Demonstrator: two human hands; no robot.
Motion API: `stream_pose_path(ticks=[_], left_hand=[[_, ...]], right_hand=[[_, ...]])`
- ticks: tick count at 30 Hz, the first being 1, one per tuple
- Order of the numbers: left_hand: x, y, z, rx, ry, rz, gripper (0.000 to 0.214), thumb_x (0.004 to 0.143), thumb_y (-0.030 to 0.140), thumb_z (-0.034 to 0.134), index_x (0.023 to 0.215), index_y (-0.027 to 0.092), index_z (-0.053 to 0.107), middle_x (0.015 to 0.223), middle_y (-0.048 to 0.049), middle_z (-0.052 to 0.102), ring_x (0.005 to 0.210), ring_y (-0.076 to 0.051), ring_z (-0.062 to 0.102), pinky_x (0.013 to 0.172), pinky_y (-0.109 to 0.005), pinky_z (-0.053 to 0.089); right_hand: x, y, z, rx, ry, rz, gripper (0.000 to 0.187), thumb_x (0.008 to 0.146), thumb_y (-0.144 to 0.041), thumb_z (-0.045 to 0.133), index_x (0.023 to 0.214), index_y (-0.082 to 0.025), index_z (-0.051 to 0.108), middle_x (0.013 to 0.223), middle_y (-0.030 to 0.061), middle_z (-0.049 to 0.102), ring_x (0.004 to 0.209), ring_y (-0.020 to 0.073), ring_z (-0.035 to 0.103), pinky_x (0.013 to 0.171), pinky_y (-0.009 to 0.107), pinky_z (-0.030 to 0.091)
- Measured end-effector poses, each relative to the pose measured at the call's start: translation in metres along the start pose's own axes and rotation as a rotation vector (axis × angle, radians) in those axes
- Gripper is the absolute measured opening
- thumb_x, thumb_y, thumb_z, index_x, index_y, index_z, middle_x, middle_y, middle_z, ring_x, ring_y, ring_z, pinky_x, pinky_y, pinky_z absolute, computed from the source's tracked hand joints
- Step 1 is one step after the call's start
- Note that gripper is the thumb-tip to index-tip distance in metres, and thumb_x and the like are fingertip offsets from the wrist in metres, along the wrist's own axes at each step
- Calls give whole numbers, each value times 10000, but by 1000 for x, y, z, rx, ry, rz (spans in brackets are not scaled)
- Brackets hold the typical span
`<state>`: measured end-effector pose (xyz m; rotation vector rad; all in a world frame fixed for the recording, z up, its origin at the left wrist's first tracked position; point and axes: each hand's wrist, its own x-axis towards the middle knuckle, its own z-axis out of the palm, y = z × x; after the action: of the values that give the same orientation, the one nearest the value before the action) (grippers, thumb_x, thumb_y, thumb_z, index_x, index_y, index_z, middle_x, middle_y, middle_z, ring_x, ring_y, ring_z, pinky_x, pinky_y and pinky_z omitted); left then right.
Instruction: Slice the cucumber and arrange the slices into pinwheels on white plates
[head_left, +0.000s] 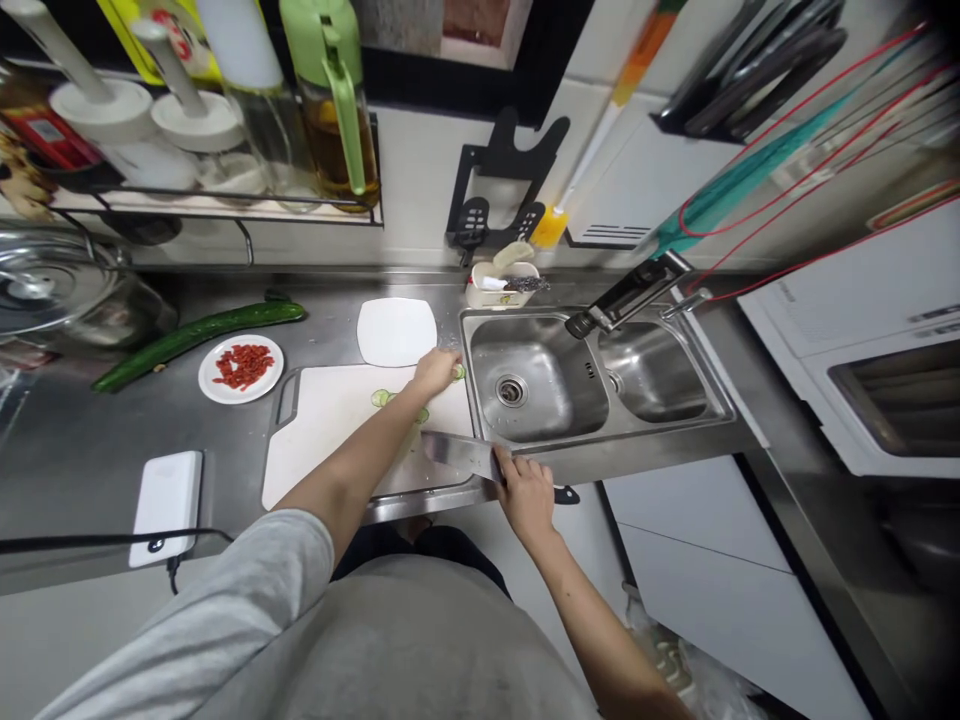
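My left hand (435, 374) is at the far right corner of the white cutting board (322, 425), its fingers closed on a small green cucumber piece (458, 371). Several pale cucumber slices (381, 398) lie on the board, partly hidden by my left forearm. My right hand (525, 488) grips a broad kitchen knife (459, 454) by its black handle. The blade lies nearly flat over the board's near right part, pointing left. Just beyond the board stands a white square plate (397, 332).
A whole long cucumber (202, 332) and a plate of chopped red pieces (241, 368) sit to the left. A white power bank (166, 508) with a cable is near the counter edge. The double sink (536, 365) adjoins the board's right side.
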<state>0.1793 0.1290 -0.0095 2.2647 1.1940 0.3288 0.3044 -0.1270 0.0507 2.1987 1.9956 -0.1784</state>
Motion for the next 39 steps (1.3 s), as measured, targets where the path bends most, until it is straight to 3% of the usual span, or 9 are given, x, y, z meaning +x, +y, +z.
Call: stream_pose_path(ticks=[5, 8, 11, 13, 15, 17, 20, 26, 39], left_hand=[[6, -4, 1, 4, 68, 43, 100, 771, 170, 596, 745, 184, 692, 891, -85, 635, 944, -236, 548, 734, -301, 451], [-12, -8, -16, -97, 183, -24, 179, 844, 242, 545, 916, 187, 699, 958, -76, 644, 917, -206, 565, 790, -310, 467], [-64, -17, -35, -367, 505, -139, 249, 890, 316, 504, 1026, 180, 662, 988, -56, 657, 839, -152, 587, 795, -281, 481], [-116, -26, -40, -439, 701, -253, 277, 904, 356, 483, 1036, 172, 642, 988, -56, 659, 864, -150, 594, 757, -263, 487], [-170, -36, -36, -416, 823, -375, 269, 904, 366, 484, 1007, 169, 636, 956, -54, 659, 839, -146, 601, 703, -253, 489], [-216, -45, -25, -323, 854, -413, 235, 888, 354, 519, 968, 171, 644, 913, -51, 655, 813, -146, 602, 694, -264, 494], [-253, -55, -5, -242, 702, -229, 177, 873, 301, 560, 959, 189, 666, 931, -61, 672, 902, -170, 618, 816, -318, 513], [-244, -65, 18, -174, 690, -90, 173, 883, 256, 554, 978, 220, 693, 952, -62, 700, 900, -170, 648, 834, -333, 543], [-241, -72, 24, -182, 692, -45, 163, 882, 241, 554, 958, 214, 695, 940, -58, 699, 876, -156, 655, 792, -309, 557]], right_hand=[[-4, 4, 1, 21, -24, 13, 535, 840, -232, 580, 1363, -203, 473, 922, 86, 628, 901, 229, 495, 785, 334, 270], [-1, 2, 3, 67, -36, 39, 484, 854, -218, 555, 1335, -208, 500, 968, 89, 647, 921, 231, 521, 798, 329, 288], [8, -10, 3, 174, -70, 45, 361, 920, -243, 457, 1269, -204, 541, 1029, 82, 662, 942, 209, 563, 793, 294, 321], [14, -25, 2, 232, -150, 29, 328, 967, -289, 364, 1215, -193, 556, 993, 78, 679, 896, 192, 599, 742, 269, 340], [21, -45, -3, 247, -253, 5, 350, 989, -332, 299, 1176, -180, 553, 902, 76, 693, 822, 189, 625, 687, 259, 345], [28, -66, -9, 240, -325, -43, 362, 992, -357, 278, 1160, -176, 543, 864, 81, 695, 806, 195, 638, 670, 258, 349], [36, -94, -17, 221, -398, -118, 351, 986, -362, 279, 1137, -181, 540, 900, 98, 694, 855, 212, 644, 680, 266, 366], [47, -121, -18, 182, -449, -178, 312, 971, -317, 303, 1130, -176, 532, 939, 115, 687, 905, 227, 646, 703, 288, 388], [42, -127, -31, 188, -451, -230, 306, 961, -317, 309, 1095, -174, 543, 951, 116, 686, 910, 233, 642, 707, 293, 391]])
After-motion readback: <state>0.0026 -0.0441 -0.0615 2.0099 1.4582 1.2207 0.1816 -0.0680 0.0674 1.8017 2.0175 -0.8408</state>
